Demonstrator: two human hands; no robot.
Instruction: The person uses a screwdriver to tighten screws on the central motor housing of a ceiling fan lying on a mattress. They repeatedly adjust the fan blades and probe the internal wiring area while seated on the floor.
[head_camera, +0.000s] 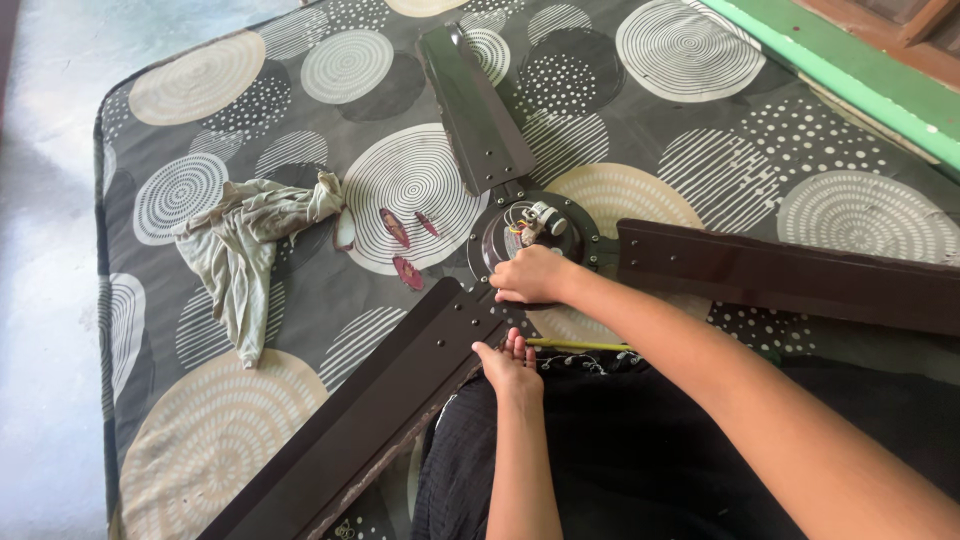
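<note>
Nearest the camera, a dark garment (640, 450) covers the person's lap, and both bare forearms reach forward over it. The left hand (508, 362) lies with its fingers together, pressed flat on the near dark brown fan blade (370, 410), close to the row of screws where that blade meets the hub; it grips nothing. Just beside this hand a thin yellow-green rod (580, 346) lies across the edge of the garment. A little farther on, the right hand (528, 274) is curled narrow on the near rim of the fan motor hub (535, 235); whether its fingers pinch something small there cannot be told. The ceiling fan lies upside down on a mattress (200, 90) covered in dark cloth with pale circle patterns, its hub near the middle of the view, with wires and a small white part showing in its open centre. A second blade (790, 275) runs to the right from the hub, and a third blade (472, 105) points away toward the far edge. Left of the hub, a few small reddish-brown oval pieces (400, 245) lie on the mattress, and beyond them a crumpled pale green rag (250, 240). At the far right runs a green painted ledge (870, 75).
</note>
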